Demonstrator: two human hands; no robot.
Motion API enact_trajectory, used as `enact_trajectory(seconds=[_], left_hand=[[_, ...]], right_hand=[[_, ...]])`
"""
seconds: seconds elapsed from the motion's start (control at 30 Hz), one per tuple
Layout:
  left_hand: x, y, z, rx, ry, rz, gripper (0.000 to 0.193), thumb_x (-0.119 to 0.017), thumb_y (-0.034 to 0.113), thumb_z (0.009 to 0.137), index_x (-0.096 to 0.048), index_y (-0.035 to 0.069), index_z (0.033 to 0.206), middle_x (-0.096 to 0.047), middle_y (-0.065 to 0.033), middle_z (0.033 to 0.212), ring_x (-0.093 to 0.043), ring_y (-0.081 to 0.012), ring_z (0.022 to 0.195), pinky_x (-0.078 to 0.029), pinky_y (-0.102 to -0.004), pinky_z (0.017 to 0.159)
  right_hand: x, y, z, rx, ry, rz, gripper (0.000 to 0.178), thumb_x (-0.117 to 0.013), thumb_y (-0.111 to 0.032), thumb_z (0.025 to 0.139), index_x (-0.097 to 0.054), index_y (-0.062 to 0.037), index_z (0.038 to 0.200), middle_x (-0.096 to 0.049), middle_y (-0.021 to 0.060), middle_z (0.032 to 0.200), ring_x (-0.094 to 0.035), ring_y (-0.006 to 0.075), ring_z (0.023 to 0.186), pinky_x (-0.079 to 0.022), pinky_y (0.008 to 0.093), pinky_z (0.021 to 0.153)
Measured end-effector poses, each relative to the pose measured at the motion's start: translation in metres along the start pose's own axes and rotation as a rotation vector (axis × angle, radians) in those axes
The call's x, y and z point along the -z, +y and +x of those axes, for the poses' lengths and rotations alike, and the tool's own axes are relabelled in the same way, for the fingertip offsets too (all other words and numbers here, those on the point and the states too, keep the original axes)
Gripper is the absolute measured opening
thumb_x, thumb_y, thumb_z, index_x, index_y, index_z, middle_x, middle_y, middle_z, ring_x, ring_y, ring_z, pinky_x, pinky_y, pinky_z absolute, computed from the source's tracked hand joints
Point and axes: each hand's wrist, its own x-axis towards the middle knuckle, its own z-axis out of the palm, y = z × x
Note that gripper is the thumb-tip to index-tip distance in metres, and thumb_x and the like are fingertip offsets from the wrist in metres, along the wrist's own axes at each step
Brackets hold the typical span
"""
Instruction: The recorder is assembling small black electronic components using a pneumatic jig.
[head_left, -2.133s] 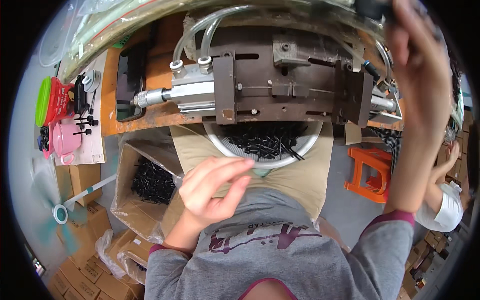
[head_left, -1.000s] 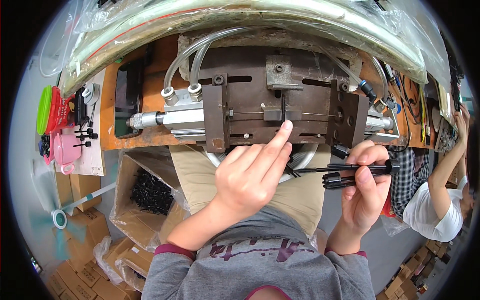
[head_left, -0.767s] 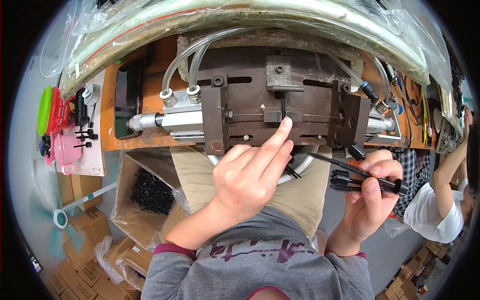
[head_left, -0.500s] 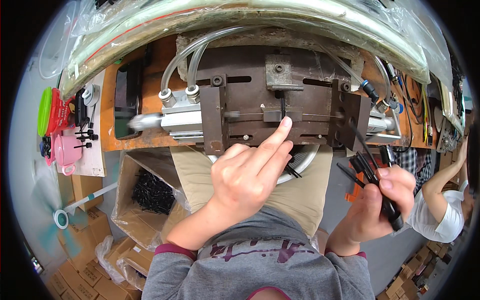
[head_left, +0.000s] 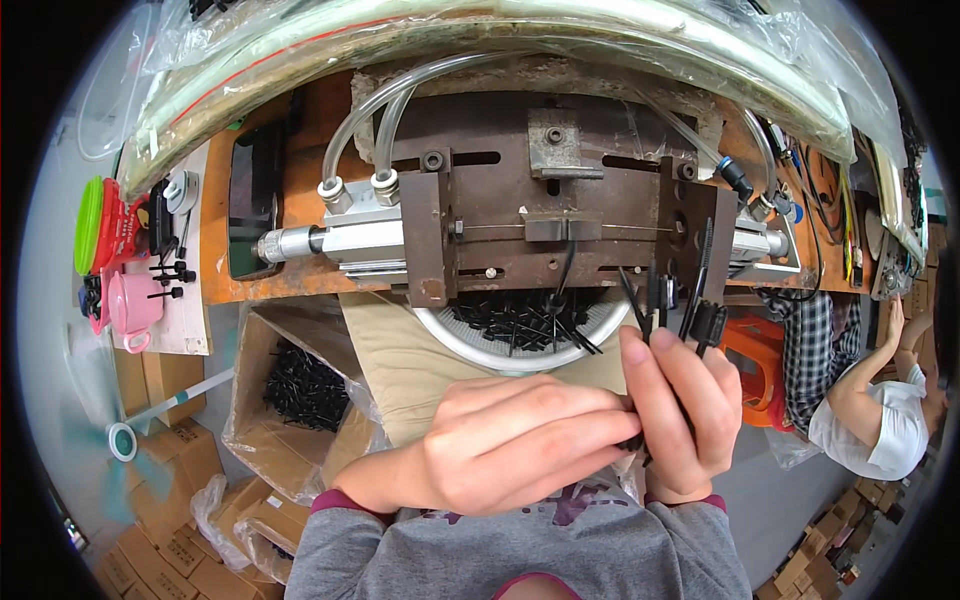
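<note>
Several thin black plastic sticks with thicker, partly ribbed ends [head_left: 708, 325] stand up in a bundle from my right hand [head_left: 695, 410], whose fingers are wrapped round them. My left hand [head_left: 530, 435] reaches across with its fingers together, their tips closed on the lower end of a black stick at the right palm. Beyond the hands, a small metal clamp block [head_left: 546, 230] sits midway along a thin rod on the brown steel fixture [head_left: 480, 195]. Just below it a single black stick [head_left: 568, 268] slants over the white basin [head_left: 455, 348], which holds many similar sticks.
Air cylinders [head_left: 365, 245] with clear hoses flank the fixture. To the left are a cardboard box [head_left: 255, 400] of black sticks, a pink cup [head_left: 137, 305] and a turning fan [head_left: 122, 440]. An orange stool [head_left: 752, 365] and another person [head_left: 870, 425] are to the right.
My left hand has left the clamp block and come down to my right hand, which has moved inward. The stick that stood above the block now slants below it. The left cylinder's knob has stopped blurring.
</note>
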Motion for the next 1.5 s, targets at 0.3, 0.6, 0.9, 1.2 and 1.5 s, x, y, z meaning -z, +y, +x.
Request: enact_trajectory(seconds=[0.3, 0.6, 0.9, 1.2, 1.5], left_hand=[[0.002, -0.018, -0.003, 0.048, 0.086, 0.406, 0.037, -0.084, 0.001, 0.063, -0.074, 0.000, 0.098, -0.071, -0.0099, 0.095, -0.068, -0.0214, 0.077, -0.054, -0.0307, 0.068], [-0.004, -0.033, 0.003, -0.013, -0.078, 0.746, 0.027, -0.077, 0.003, 0.068, -0.072, -0.003, 0.094, -0.068, -0.0169, 0.121, -0.069, -0.0215, 0.074, -0.056, -0.0306, 0.070], [-0.003, -0.031, 0.007, 0.053, -0.114, 0.781, 0.030, -0.078, 0.003, 0.066, -0.073, 0.001, 0.096, -0.069, -0.0127, 0.121, -0.065, -0.0160, 0.063, -0.049, -0.0263, 0.056], [0.003, -0.020, 0.008, 0.156, -0.027, 0.216, 0.050, -0.085, 0.009, 0.067, -0.070, -0.002, 0.113, -0.068, -0.0202, 0.120, -0.073, -0.0218, 0.085, -0.057, -0.0283, 0.069], [0.015, -0.019, 0.011, 0.350, -0.115, -0.608, 0.050, -0.088, 0.014, 0.067, -0.071, -0.009, 0.108, -0.068, -0.0271, 0.115, -0.071, -0.0291, 0.097, -0.059, -0.0316, 0.074]], right_hand=[[0.014, 0.014, -0.003, -0.324, 0.124, 0.199, 0.038, -0.085, 0.004, 0.066, -0.069, -0.0076, 0.099, -0.063, 0.0087, 0.097, -0.062, 0.0189, 0.074, -0.043, 0.0288, 0.059], [0.025, 0.016, -0.007, -0.557, 0.220, 0.659, 0.030, -0.085, -0.004, 0.069, -0.064, -0.0070, 0.090, -0.063, 0.0102, 0.089, -0.053, 0.0131, 0.065, -0.039, 0.0264, 0.058], [0.023, 0.015, -0.008, -0.867, 0.280, 1.124, 0.026, -0.086, -0.008, 0.066, -0.065, -0.0039, 0.081, -0.062, 0.0108, 0.080, -0.057, 0.0140, 0.062, -0.040, 0.0237, 0.055], [0.017, 0.017, -0.011, -1.050, 0.179, 1.465, 0.019, -0.082, -0.006, 0.067, -0.066, -0.0040, 0.077, -0.064, 0.0115, 0.079, -0.058, 0.0159, 0.064, -0.044, 0.0256, 0.061], [0.007, 0.011, -0.011, -1.118, 0.057, 1.809, 0.020, -0.080, 0.004, 0.066, -0.069, -0.0004, 0.082, -0.066, 0.0157, 0.082, -0.064, 0.0212, 0.072, -0.050, 0.0293, 0.069]])
